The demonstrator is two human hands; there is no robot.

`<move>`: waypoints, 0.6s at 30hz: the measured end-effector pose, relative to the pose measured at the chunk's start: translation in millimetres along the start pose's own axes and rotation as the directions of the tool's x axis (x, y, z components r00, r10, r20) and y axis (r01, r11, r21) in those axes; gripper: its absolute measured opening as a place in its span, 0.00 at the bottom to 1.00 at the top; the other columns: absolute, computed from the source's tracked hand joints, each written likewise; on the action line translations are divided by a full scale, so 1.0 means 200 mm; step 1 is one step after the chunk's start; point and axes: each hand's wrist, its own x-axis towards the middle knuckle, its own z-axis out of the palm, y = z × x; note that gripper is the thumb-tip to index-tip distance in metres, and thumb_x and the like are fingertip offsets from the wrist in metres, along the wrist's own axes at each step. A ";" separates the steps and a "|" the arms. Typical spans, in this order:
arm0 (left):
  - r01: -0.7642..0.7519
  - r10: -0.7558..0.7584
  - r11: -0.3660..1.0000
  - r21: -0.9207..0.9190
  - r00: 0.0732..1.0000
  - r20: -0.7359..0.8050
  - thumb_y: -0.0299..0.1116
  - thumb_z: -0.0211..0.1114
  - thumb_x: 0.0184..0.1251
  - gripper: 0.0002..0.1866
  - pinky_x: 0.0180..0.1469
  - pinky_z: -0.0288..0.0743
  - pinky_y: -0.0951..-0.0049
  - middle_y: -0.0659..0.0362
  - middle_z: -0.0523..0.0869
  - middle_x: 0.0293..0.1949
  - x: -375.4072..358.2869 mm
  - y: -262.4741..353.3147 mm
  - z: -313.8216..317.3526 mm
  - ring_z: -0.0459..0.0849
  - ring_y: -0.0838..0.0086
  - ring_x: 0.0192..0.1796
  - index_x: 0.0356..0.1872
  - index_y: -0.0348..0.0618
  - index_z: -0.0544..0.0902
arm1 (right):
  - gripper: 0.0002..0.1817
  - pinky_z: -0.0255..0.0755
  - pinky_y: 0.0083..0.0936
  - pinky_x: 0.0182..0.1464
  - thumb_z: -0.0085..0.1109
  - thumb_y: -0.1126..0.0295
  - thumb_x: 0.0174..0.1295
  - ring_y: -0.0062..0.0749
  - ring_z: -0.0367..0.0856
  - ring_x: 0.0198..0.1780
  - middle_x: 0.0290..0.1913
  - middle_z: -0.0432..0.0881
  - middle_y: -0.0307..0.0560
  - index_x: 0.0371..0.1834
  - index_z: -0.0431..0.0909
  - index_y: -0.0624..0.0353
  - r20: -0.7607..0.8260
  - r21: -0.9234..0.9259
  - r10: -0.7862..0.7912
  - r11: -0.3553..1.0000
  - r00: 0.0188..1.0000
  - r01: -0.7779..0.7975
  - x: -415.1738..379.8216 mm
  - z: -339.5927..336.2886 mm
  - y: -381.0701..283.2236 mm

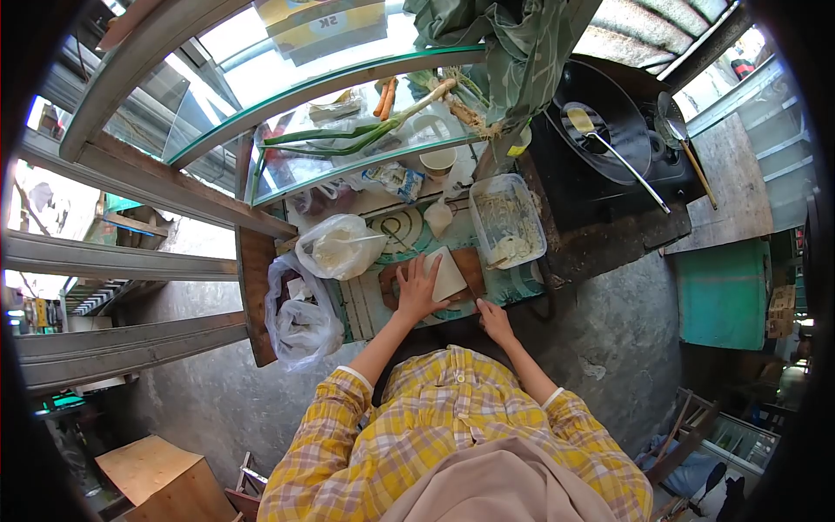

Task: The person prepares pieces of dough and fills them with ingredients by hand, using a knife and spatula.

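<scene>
A pale rectangular slab (448, 275), its kind unclear, lies on a brown wooden cutting board (390, 285). My left hand (417, 293) rests over the board with its fingers spread, index finger and thumb right at the slab's left and lower edges. In my right hand (497, 323) is the handle of a knife (472, 287), whose blade runs up along the slab's right side. Just right of the board stands a clear plastic tub (508, 222) with pale batter-like residue and a utensil inside. Above the slab sits a small tied bag (438, 217) of pale contents.
Plastic bags (339, 247) crowd the table's left side. A glass shelf behind bears a leek (374, 130) and carrots (385, 98). At right, a black wok (600, 122) with a spatula (628, 170) sits on the stove. A wooden box (152, 474) stands lower left.
</scene>
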 end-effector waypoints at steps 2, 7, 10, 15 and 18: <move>-0.014 0.014 1.000 -0.021 0.999 -0.031 0.57 0.74 0.33 0.60 0.60 0.51 0.37 0.49 0.59 0.64 0.02 0.01 0.02 0.57 0.54 0.68 0.71 0.56 0.52 | 0.24 0.60 0.21 0.21 0.46 0.50 0.68 0.18 0.67 0.17 0.14 0.68 0.37 0.31 0.78 0.62 -0.025 0.011 -0.005 1.000 1.000 0.005 -0.01 0.00 0.02; -0.043 0.043 0.999 0.000 0.997 -0.063 0.60 0.73 0.34 0.59 0.61 0.49 0.40 0.49 0.60 0.64 0.08 0.06 0.04 0.58 0.55 0.67 0.71 0.54 0.53 | 0.23 0.60 0.20 0.21 0.45 0.51 0.68 0.18 0.66 0.17 0.15 0.68 0.37 0.31 0.78 0.61 -0.035 0.027 0.035 0.999 0.999 -0.034 -0.04 0.00 0.02; -0.034 0.033 0.999 -0.020 0.997 -0.064 0.58 0.74 0.33 0.59 0.60 0.50 0.39 0.49 0.62 0.63 0.11 0.08 0.06 0.59 0.56 0.67 0.71 0.54 0.53 | 0.23 0.60 0.19 0.21 0.45 0.50 0.68 0.17 0.66 0.18 0.16 0.68 0.36 0.32 0.78 0.61 0.004 0.073 0.088 0.993 0.996 -0.088 -0.06 -0.01 0.03; -0.016 0.014 1.000 -0.021 0.995 -0.095 0.56 0.75 0.33 0.58 0.59 0.51 0.40 0.50 0.64 0.61 0.12 0.11 0.08 0.60 0.57 0.65 0.70 0.54 0.55 | 0.24 0.61 0.18 0.21 0.44 0.49 0.68 0.17 0.66 0.19 0.17 0.68 0.36 0.32 0.78 0.60 0.010 0.093 0.093 0.991 0.996 -0.094 -0.06 -0.01 0.01; -0.019 0.016 0.999 -0.026 0.994 -0.108 0.55 0.75 0.32 0.57 0.58 0.52 0.42 0.51 0.64 0.60 0.12 0.11 0.09 0.61 0.58 0.64 0.70 0.53 0.56 | 0.24 0.61 0.18 0.21 0.45 0.49 0.68 0.17 0.66 0.19 0.17 0.68 0.36 0.32 0.78 0.60 0.057 0.085 0.118 0.989 0.991 -0.122 -0.05 -0.01 0.00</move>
